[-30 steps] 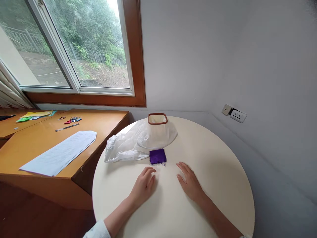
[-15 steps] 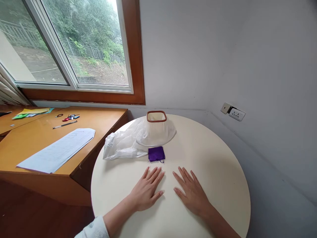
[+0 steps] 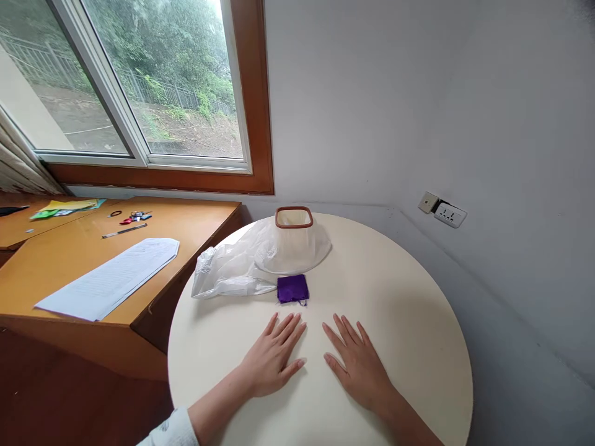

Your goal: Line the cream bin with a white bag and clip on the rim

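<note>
My left hand (image 3: 275, 357) lies flat on the round cream table (image 3: 409, 297), palm down with its fingers spread. My right hand (image 3: 357, 362) rests the same way a little to the right, holding nothing. Just beyond my left fingertips is a small purple cloth pouch (image 3: 292, 289) with a cord at its lower edge. Behind the pouch stands a small bin (image 3: 294, 248) with a brown rim, apparently draped in clear plastic. A crumpled translucent plastic bag (image 3: 232, 269) spreads from it to the left. Both hands are apart from these things.
To the left, a wooden desk (image 3: 199, 217) holds papers (image 3: 114, 279), a pen (image 3: 124, 231), keys (image 3: 136, 217) and coloured sheets (image 3: 69, 206). A window (image 3: 162, 80) is above it. On the right wall is a power socket (image 3: 450, 214).
The view has shifted very slightly. Both hands stay flat on the table, and the pouch, bin and plastic bag have not moved.
</note>
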{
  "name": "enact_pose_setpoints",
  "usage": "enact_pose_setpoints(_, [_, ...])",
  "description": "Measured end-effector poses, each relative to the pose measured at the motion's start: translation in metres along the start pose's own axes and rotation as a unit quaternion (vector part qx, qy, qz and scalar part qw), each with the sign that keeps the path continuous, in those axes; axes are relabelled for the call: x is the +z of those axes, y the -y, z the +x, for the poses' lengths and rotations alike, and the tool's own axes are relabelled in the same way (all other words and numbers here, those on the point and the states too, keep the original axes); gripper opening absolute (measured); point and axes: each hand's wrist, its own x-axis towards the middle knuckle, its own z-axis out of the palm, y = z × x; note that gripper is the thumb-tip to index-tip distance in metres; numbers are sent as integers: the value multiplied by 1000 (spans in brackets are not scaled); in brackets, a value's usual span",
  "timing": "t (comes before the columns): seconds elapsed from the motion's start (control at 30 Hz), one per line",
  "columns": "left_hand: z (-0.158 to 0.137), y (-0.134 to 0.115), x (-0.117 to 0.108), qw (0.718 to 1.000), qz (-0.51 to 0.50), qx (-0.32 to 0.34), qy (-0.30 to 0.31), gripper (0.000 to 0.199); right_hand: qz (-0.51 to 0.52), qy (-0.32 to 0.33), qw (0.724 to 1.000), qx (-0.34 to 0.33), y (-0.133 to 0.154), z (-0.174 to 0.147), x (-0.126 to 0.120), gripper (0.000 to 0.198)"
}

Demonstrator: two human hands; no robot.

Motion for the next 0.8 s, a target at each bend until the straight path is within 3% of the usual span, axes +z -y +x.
enact_pose_setpoints(0.8, [6, -12, -9, 998, -34, -43, 30, 63, 9, 7, 1000, -14, -5, -5, 2, 51])
